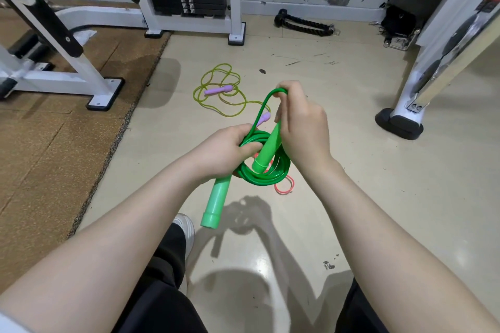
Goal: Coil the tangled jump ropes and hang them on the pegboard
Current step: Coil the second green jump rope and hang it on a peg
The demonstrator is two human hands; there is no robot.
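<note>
Gripping a coiled bright green plastic jump rope (266, 170) above the glossy beige floor (378, 197), the left hand (224, 154) has its fingers curled round the loops, one green handle (216, 201) hanging below. The right hand (300, 127) pinches the rope's last bend, its fingers closed beside the second green handle (266, 147). A yellow-green cord rope with lilac handles (216, 89) lies tangled just beyond; a pink cord (284, 186) shows underneath. White gym machine frames (89, 73) flank both sides.
</note>
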